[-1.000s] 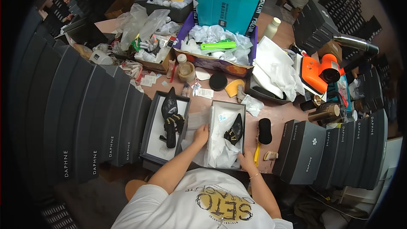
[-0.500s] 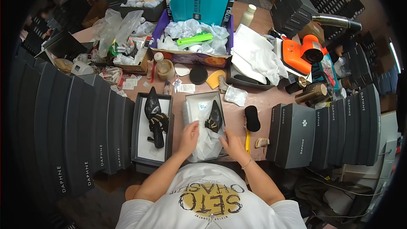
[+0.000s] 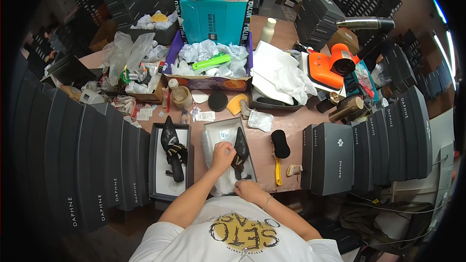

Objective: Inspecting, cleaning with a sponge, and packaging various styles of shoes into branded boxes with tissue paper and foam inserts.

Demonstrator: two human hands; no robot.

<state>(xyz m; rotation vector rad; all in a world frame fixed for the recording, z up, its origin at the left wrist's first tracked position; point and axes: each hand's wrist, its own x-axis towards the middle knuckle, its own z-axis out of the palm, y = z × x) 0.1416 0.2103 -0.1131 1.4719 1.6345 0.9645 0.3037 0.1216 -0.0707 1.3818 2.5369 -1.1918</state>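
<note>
A black pointed high-heeled shoe (image 3: pixel 241 144) with a gold chain trim lies in an open grey shoe box (image 3: pixel 209 130), over white tissue paper (image 3: pixel 224 178). My left hand (image 3: pixel 223 156) is at the shoe's left side, its fingers curled in; what they hold, if anything, is hidden. At the near end of the box, my right hand (image 3: pixel 249 190) has its fingers bent together beside the heel, and their grip is hidden too. A second open shoe box (image 3: pixel 152 165) stands to the left, with a matching black shoe (image 3: pixel 170 138) in it.
A black-headed brush (image 3: pixel 280 144) with a yellow handle lies right of the box. Stacked dark shoe boxes line the left (image 3: pixel 87 155) and right (image 3: pixel 331 157). Behind are a purple carton (image 3: pixel 208 83) of crumpled paper, a glass jar (image 3: pixel 181 98) and an orange machine (image 3: pixel 325 70).
The tissue no longer covers the shoe's near part, and the shoe shows whole. My right hand moved from the box's right side to its near end; my left hand moved in against the shoe.
</note>
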